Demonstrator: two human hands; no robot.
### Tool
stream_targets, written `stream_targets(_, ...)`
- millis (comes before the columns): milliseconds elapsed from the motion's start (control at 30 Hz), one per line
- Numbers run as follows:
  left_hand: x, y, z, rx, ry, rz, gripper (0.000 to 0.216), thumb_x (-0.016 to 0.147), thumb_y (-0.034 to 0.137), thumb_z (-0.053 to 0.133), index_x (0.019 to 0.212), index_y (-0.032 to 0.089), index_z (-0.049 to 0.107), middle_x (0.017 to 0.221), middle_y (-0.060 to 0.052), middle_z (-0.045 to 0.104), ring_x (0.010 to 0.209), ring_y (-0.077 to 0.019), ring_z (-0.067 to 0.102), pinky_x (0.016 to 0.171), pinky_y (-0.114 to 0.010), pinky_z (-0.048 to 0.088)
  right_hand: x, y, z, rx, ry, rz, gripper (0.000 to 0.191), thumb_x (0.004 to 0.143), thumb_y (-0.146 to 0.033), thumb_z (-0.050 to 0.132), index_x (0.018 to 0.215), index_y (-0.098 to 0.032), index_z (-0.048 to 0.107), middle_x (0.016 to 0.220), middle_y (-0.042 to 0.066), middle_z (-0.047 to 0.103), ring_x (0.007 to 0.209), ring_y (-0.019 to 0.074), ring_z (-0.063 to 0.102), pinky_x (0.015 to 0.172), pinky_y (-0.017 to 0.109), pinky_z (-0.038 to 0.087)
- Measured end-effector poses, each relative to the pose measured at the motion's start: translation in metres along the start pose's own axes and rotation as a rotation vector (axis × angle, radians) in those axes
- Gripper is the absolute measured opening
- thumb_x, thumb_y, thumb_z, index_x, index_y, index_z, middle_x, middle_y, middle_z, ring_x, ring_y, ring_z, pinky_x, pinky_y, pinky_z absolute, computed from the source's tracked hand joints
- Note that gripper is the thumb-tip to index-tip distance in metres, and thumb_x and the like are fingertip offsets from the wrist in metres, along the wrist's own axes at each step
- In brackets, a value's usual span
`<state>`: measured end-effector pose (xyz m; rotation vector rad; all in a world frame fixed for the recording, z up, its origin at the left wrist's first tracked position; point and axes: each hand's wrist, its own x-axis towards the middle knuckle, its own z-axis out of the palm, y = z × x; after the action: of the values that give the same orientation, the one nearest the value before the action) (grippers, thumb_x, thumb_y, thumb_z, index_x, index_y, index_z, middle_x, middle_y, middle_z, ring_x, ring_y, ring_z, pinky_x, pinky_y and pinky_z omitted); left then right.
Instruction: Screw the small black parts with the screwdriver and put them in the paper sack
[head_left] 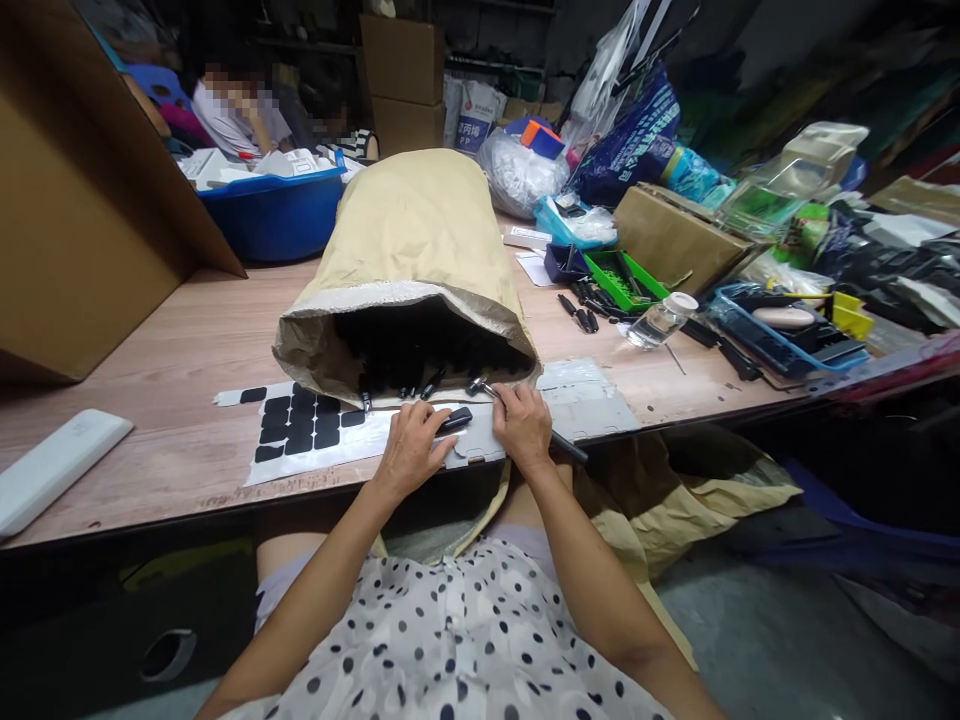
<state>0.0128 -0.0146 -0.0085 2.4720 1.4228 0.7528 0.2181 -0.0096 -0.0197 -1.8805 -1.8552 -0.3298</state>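
My left hand (pixel 411 447) rests at the table's front edge, its thumb and fingers closed on a small black plastic piece (pixel 456 420). Beside it, my right hand (pixel 523 425) grips a small hammer; the metal head (pixel 478 384) points toward the sack, and the black handle (pixel 570 448) sticks out behind the palm. Both hands are over a grey cardboard pad (pixel 592 395). Just beyond them lies a tan woven sack (pixel 427 220), its mouth facing me, with many dark pieces inside. Left of my left hand is a white sheet of black stickers (pixel 300 425).
A white oblong case (pixel 64 465) lies at left near a large cardboard box (pixel 97 220). Behind are a blue basin (pixel 274 215) of white boxes and a person. On the right stand a green tray (pixel 626 280), a clear jar (pixel 661 322) and a blue basket (pixel 780 335).
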Motion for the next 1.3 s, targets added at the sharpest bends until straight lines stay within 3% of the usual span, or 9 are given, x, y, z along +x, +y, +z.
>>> stream_targets(233, 0.018, -0.002, 0.003, -0.168, -0.06, -0.106, 0.008, 0.085, 0.03, 0.07, 0.09, 0.024, 0.07, 0.09, -0.003, 0.064, 0.09, -0.0238, 0.056, 0.086, -0.038, 0.046, 0.006, 0.002, -0.003, 0.041, -0.06, 0.041, 0.025, 0.093, -0.023, 0.053, 0.111, -0.023, 0.071, 0.091, 0.008, 0.061, 0.087, 0.0234, 0.051, 0.074, 0.033, 0.037)
stream_targets(500, 0.016, -0.002, 0.001, -0.25, -0.012, -0.14, 0.01, 0.081, 0.022, 0.068, 0.091, 0.023, 0.069, 0.089, -0.003, 0.066, 0.089, -0.0229, 0.058, 0.085, -0.037, 0.047, -0.017, -0.01, -0.031, 0.376, 0.029, 0.062, 0.032, 0.101, -0.026, 0.04, 0.115, -0.021, 0.068, 0.098, 0.008, 0.067, 0.092, 0.0199, 0.063, 0.08, 0.029, 0.049)
stream_targets(667, 0.016, -0.003, 0.001, -0.254, -0.022, -0.128, 0.011, 0.082, 0.022, 0.067, 0.092, 0.022, 0.071, 0.088, -0.003, 0.066, 0.089, -0.0228, 0.058, 0.086, -0.037, 0.047, -0.036, -0.024, -0.044, 0.554, -0.005, -0.004, 0.034, 0.101, -0.026, 0.04, 0.121, -0.021, 0.067, 0.099, 0.007, 0.07, 0.094, 0.0188, 0.066, 0.085, 0.029, 0.053)
stream_targets(967, 0.017, -0.001, 0.002, -0.258, -0.041, -0.169, 0.009, 0.081, 0.022, 0.067, 0.09, 0.023, 0.069, 0.088, -0.003, 0.066, 0.089, -0.0236, 0.058, 0.084, -0.038, 0.047, -0.039, -0.029, -0.048, 0.426, -0.044, -0.037, 0.039, 0.1, -0.02, 0.04, 0.127, -0.025, 0.068, 0.089, 0.005, 0.067, 0.08, 0.0165, 0.065, 0.074, 0.025, 0.054)
stream_targets(1133, 0.018, -0.002, 0.004, -0.271, -0.035, -0.178, 0.009, 0.08, 0.022, 0.069, 0.089, 0.024, 0.068, 0.09, -0.002, 0.066, 0.09, -0.0235, 0.058, 0.084, -0.038, 0.047, -0.039, -0.036, -0.053, 0.442, -0.012, -0.055, 0.041, 0.1, -0.02, 0.041, 0.133, -0.027, 0.065, 0.093, 0.005, 0.067, 0.084, 0.0167, 0.065, 0.077, 0.026, 0.055)
stream_targets(1300, 0.018, 0.001, 0.005, -0.275, -0.018, -0.203, 0.009, 0.079, 0.022, 0.071, 0.087, 0.023, 0.067, 0.086, -0.002, 0.066, 0.088, -0.0233, 0.058, 0.083, -0.037, 0.047, -0.043, -0.042, -0.047, 0.398, -0.059, -0.098, 0.038, 0.1, -0.022, 0.041, 0.127, -0.025, 0.068, 0.088, 0.004, 0.066, 0.079, 0.0156, 0.065, 0.07, 0.023, 0.052)
